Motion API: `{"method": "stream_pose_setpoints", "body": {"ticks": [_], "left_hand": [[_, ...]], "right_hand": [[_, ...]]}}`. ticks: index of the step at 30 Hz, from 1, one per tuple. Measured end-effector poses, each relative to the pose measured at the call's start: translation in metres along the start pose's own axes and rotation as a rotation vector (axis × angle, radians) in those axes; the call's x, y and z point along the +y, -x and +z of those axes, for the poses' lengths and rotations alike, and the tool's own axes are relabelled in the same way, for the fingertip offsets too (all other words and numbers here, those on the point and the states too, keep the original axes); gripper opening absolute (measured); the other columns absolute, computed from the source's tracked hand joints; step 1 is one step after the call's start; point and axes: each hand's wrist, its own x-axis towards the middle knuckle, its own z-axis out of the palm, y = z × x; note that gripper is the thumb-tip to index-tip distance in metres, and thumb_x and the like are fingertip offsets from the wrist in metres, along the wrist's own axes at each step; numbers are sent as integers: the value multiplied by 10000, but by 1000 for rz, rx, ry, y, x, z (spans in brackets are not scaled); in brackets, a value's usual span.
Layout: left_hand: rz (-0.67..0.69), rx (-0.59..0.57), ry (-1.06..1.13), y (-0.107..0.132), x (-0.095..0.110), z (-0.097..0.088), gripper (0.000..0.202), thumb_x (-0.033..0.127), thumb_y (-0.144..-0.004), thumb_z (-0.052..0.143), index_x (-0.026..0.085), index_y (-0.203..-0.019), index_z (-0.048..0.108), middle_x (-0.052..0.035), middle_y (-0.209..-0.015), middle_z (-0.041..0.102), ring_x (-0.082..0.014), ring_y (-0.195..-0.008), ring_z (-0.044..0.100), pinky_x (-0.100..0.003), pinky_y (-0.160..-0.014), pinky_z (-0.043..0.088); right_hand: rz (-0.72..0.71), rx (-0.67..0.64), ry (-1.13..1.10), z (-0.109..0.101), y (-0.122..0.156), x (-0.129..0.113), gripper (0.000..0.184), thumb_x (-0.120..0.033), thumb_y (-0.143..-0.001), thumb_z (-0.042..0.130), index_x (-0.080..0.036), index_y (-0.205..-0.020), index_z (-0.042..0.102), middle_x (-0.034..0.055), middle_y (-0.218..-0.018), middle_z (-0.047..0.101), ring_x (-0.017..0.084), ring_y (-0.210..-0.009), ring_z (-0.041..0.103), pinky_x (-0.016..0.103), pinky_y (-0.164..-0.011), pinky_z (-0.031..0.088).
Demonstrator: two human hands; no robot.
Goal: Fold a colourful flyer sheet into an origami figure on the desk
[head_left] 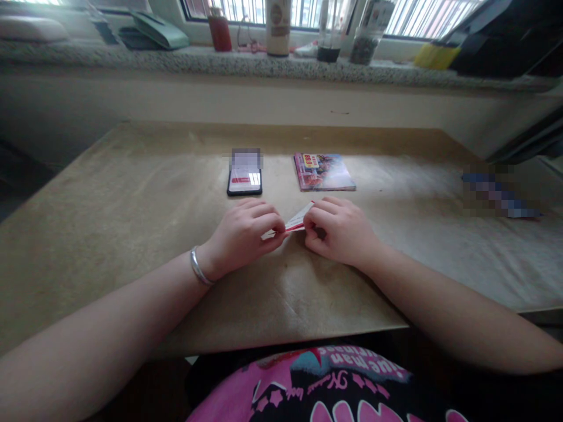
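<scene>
My left hand [246, 234] and my right hand [338, 230] rest close together on the brown table [132, 234], both pinching a small folded piece of white and red paper [297, 221] between them. The fingers of each hand are curled shut on the paper's ends. A silver bracelet [199, 268] sits on my left wrist. Beyond the hands lie a black phone [244, 179] with its screen lit and a flat colourful booklet [323, 172].
A blurred blue object [501, 190] lies at the table's right side. Behind the table runs a stone windowsill [264, 63] with jars, a red cup [219, 30], a green case [158, 29] and a yellow item [435, 55].
</scene>
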Motion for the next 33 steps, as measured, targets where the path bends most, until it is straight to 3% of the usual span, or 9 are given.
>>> {"method": "stream_pose_setpoints", "body": {"ticks": [5, 33], "left_hand": [[-20, 33, 7, 2, -7, -3, 173, 261, -869, 591, 189, -715, 625, -4, -732, 641, -143, -709, 561, -283, -719, 429], [9, 105, 45, 1, -25, -21, 157, 237, -842, 624, 176, -698, 618, -12, -723, 640, -130, -689, 559, -272, -712, 440]], "right_hand": [[13, 18, 18, -4, 2, 8, 69, -173, -730, 527, -204, -704, 583, 38, -741, 630, 196, -753, 526, 325, -732, 382], [1, 57, 64, -16, 4, 36, 46, -163, -695, 539, -202, -689, 563, 44, -721, 623, 210, -746, 541, 323, -693, 423]]}}
